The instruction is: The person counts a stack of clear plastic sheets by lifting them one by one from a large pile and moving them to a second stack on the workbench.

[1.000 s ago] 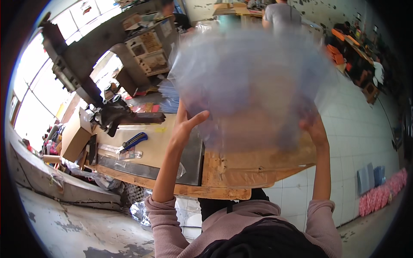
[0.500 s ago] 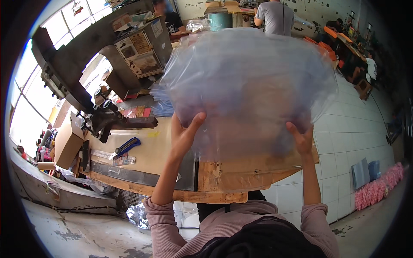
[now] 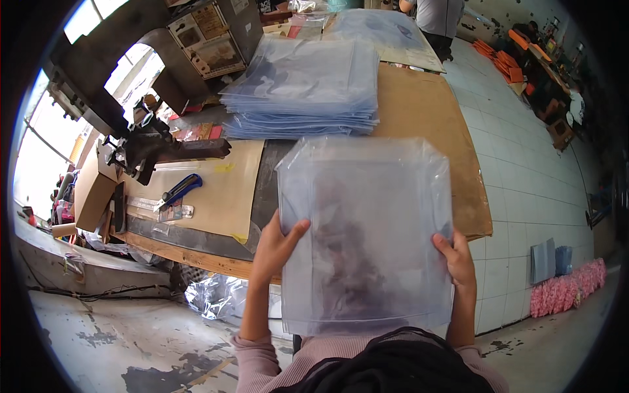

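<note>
Between my two hands I hold a stack of clear plastic sheets, upright in front of my body over the table's near edge. Its top corners look cut at a slant. My left hand grips the left edge, thumb on the near face and fingers behind. On the right edge my right hand grips the same way. Behind the held sheets, a tall pile of similar clear plastic sheets lies on the table. How many sheets are in my hands I cannot tell.
A blue box cutter and a ruler lie at the left of the table. A dark metal machine arm juts over it. More plastic sheeting lies farther back. A pink bundle sits on the tiled floor, right.
My hands have brought the plastic sheets lower and nearer to my body, and they now stand more upright. The pile behind has come into view.
</note>
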Demonstrator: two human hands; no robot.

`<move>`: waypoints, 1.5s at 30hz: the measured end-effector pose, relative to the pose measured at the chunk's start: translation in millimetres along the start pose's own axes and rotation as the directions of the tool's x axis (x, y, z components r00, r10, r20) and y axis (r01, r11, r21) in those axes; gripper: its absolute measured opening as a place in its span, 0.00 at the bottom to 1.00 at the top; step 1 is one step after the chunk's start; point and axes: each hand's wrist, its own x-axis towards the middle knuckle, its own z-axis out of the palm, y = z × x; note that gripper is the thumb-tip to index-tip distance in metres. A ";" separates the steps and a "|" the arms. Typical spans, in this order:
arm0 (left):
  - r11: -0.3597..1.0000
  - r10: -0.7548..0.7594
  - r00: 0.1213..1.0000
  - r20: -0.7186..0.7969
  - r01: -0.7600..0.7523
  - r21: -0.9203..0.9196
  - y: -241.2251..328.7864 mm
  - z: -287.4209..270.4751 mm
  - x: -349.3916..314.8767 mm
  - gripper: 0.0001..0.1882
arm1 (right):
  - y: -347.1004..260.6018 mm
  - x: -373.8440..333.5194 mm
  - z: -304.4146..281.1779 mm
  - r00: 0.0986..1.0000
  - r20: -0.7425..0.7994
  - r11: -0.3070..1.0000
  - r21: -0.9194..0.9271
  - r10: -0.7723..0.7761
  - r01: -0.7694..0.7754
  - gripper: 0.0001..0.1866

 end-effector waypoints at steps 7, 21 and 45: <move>0.984 0.013 0.984 -0.180 0.019 0.179 -1.9 17.6 -6.2 0.25 | 7.8 4.1 2.7 0.996 -0.059 0.987 0.150 0.068 -0.059 0.27; 0.953 -0.050 0.968 -0.245 0.120 0.279 -1.7 20.3 0.5 0.28 | 2.7 21.3 2.6 0.994 -0.053 0.989 0.116 0.093 -0.086 0.29; 0.952 0.025 0.966 -0.258 0.056 0.302 -3.0 22.5 -0.1 0.23 | 2.2 18.8 9.2 0.989 -0.102 0.974 0.211 0.110 -0.086 0.29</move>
